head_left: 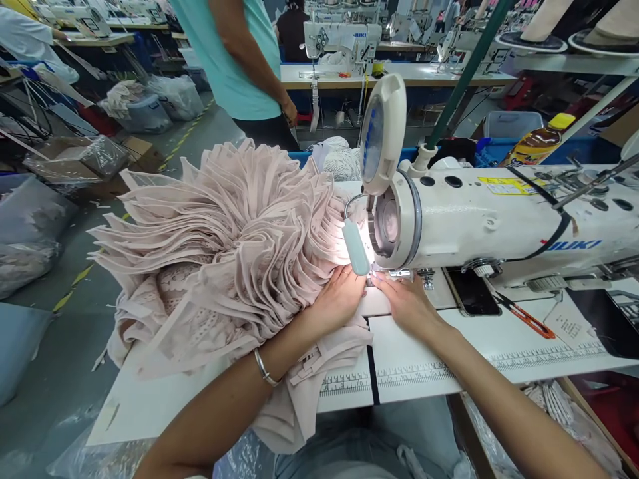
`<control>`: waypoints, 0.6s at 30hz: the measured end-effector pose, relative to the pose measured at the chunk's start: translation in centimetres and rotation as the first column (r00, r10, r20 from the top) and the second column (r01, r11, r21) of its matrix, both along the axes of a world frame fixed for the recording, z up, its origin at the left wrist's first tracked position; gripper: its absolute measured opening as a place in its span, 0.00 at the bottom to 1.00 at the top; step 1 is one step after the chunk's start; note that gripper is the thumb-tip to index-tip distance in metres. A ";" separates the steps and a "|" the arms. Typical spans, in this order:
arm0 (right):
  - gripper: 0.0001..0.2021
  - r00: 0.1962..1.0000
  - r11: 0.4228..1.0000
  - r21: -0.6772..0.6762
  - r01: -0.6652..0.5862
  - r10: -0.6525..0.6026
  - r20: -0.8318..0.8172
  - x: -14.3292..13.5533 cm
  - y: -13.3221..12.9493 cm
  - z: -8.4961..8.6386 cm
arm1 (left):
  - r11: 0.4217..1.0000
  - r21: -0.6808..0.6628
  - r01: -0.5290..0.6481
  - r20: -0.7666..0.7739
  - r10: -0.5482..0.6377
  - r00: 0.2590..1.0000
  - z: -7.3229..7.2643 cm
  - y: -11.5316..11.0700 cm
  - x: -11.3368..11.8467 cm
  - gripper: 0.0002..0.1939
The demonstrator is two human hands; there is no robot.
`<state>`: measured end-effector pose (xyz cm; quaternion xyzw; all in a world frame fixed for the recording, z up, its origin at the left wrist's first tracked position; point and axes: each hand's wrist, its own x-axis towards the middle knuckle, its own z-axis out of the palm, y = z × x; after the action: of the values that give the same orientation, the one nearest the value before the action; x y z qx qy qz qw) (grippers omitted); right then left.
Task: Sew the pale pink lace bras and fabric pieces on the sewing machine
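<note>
White sewing table [449,352], fanned pale-pink pleated fabric [224,246] under flat, open fingers of both hands [339,296].

The one camera is sitting on my head, looking forward and down over my forearms at the table [429,372]. It is hanging close above my hands, the left hand [339,296] and the right hand [405,305], under the sewing machine [499,213]. Past the fabric pile [224,253] it is taking in the workshop floor [60,372] and a person [239,60] standing beyond.
</note>
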<state>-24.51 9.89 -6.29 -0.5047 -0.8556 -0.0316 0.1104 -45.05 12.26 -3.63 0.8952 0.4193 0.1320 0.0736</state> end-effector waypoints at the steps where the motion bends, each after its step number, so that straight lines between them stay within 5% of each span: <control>1: 0.30 1.000 1.000 -0.024 0.006 -0.005 0.012 -0.1 0.0 0.1 | 1.000 -0.004 -0.007 -0.001 0.007 1.000 0.1 0.0 0.1 0.07; 9: 0.30 0.989 0.956 -0.257 0.143 -0.132 0.060 -1.1 -0.1 2.1 | 0.970 0.119 -0.213 -0.132 0.229 0.965 0.4 -0.6 1.0 0.16; 14: 0.28 0.957 0.897 -0.335 0.289 -0.270 0.104 -1.6 0.6 2.6 | 0.952 0.300 0.055 -0.308 0.042 0.951 0.4 -1.0 0.9 0.11; 18: 0.24 0.953 0.917 -0.261 0.303 -0.292 0.080 -1.6 1.0 3.0 | 0.948 0.314 0.059 -0.280 0.033 0.959 0.5 -0.5 0.8 0.14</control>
<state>-26.16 10.85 -3.29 -0.6383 -0.7673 0.0591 0.0174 -44.24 11.72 -3.11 0.9076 0.3928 0.0686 -0.1315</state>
